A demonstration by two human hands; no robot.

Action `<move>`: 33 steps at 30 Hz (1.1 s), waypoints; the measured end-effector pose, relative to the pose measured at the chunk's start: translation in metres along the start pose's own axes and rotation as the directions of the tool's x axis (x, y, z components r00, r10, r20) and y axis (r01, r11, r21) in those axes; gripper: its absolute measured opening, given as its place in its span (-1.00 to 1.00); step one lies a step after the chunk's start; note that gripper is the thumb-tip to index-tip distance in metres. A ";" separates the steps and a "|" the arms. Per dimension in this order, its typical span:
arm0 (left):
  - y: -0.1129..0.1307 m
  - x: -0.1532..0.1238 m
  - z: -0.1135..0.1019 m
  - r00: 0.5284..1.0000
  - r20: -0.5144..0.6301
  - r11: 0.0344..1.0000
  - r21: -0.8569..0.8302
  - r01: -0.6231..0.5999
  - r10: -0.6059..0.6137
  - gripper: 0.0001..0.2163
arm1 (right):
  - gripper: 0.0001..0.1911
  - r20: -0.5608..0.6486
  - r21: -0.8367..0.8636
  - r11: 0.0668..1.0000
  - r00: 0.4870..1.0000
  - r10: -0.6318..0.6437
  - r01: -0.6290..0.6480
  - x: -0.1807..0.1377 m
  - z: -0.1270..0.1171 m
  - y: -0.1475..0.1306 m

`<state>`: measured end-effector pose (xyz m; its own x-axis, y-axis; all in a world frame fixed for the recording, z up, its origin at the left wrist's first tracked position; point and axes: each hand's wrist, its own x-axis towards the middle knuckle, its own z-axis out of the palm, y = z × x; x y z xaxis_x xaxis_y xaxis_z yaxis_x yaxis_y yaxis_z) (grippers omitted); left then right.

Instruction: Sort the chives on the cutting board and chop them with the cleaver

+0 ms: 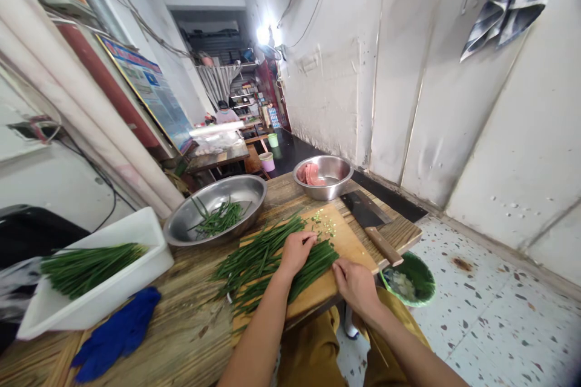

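Chives [265, 248], hands [297, 252] [356, 284] curled against them, grip unclear, more in white tub [113, 288], larger basin [250, 193]

Board [352, 244]: bare strip beside the greens [313, 269] fits a hand.
Knife [377, 237]: obstructs the right.
Small bowl [327, 193]: blocks the far side.
Large bowl [247, 190]: blocks far left.

Wooden table [190, 308], brown, strongly streaked grain. Clock centred on the cutting board [351, 248], which lies flat along the near edge. Ten o'clock: large metal bowl [252, 193], just beside the board. Twelve: smaller metal bowl [324, 193]. Two: knife [368, 213], flat, blade dark, wooden handle jutting past the tabletop's edge. Nine: long white tub [131, 281], well apart from the board. Eight: blue glove [118, 335], crumpled, next to the tub.
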<state>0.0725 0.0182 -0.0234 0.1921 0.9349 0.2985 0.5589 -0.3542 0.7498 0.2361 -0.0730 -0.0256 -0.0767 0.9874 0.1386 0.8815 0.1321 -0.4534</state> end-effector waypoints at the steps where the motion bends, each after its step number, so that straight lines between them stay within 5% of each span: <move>1: 0.000 0.000 0.000 1.000 0.006 1.000 0.006 -0.003 0.003 -0.83 | -0.67 0.002 0.000 1.000 1.000 0.005 -0.005 0.000 0.000 0.000; 9: 0.008 -0.004 -0.008 0.971 0.208 0.993 -0.011 -0.116 0.116 -0.77 | -0.67 -0.017 0.023 1.000 1.000 0.020 -0.019 -0.001 0.002 0.000; 15: 0.006 -0.004 -0.012 0.992 -0.087 0.933 0.341 0.111 -0.086 -0.82 | -0.67 -0.028 0.000 1.000 0.999 0.015 -0.015 0.001 0.003 0.002; 23: 0.008 -0.005 -0.012 0.993 -0.028 0.891 0.439 0.114 -0.113 -0.89 | -0.67 -0.007 0.003 1.000 1.000 0.011 -0.011 0.000 0.002 0.001; 28: 0.008 -0.003 -0.008 0.989 -0.106 0.948 0.289 0.131 -0.104 -0.86 | -0.67 -0.016 0.012 1.000 1.000 0.005 -0.004 0.000 0.003 0.002; 33: 0.000 -0.001 -0.001 0.994 -0.045 0.992 0.072 0.107 -0.104 -0.83 | -0.68 -0.024 -0.002 1.000 1.000 -0.014 0.014 0.000 0.003 0.002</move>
<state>0.0717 0.0173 -0.0229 0.0964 0.9647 0.2451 0.6330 -0.2495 0.7328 0.2371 -0.0725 -0.0291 -0.0780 0.9829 0.1667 0.8813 0.1461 -0.4493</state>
